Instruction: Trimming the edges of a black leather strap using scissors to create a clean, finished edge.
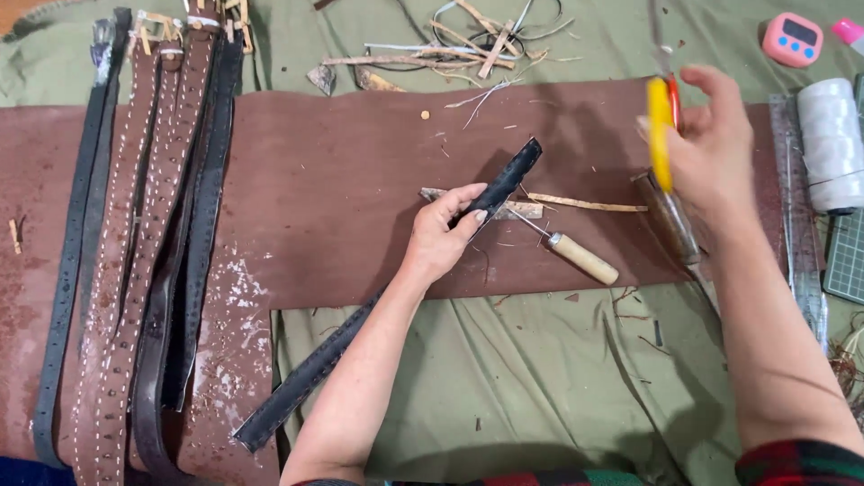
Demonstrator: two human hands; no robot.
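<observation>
Left hand presses fingers down on a long black leather strap, pinning it to the brown leather sheet; strap runs diagonally from lower left up to right. Right hand is raised, closed around yellow and orange handled scissors, blades up. Awl with wooden handle lies just beside left hand, tip toward the strap. Thin leather offcut near it. Pile of brown and black belts at left. White thread spool and pink timer far right on the green cloth table
</observation>
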